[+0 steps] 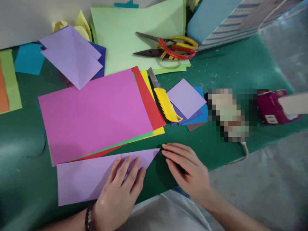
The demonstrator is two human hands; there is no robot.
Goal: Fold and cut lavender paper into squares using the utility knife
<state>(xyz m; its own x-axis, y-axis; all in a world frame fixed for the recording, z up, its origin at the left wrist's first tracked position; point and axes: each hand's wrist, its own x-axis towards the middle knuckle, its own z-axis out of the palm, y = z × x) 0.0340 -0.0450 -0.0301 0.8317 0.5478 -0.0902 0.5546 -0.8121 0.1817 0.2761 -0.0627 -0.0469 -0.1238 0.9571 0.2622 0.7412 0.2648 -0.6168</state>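
Observation:
A lilac sheet of paper point(79, 183), with its right end slanting to a sharp point, lies along the near side of the table. My left hand point(120, 192) rests on it, fingers spread and flat. Just right of the pointed tip is my right hand point(187, 170), its fingers stretched out and slightly bent over the green table, holding nothing I can see. Beyond the lilac sheet lies a stack topped by a magenta sheet point(96, 115), with red, yellow and green edges showing. A yellow utility knife point(166, 102) lies at the stack's right edge, its blade exposed.
Scissors with red handles point(176, 53) lie on pale green sheets point(120, 35). A folded lilac paper point(74, 57) sits at back left. Small coloured squares point(186, 98) lie right of the knife, near a blurred-out object point(228, 112) and a purple package point(271, 107). Green table point(245, 67) surrounds them.

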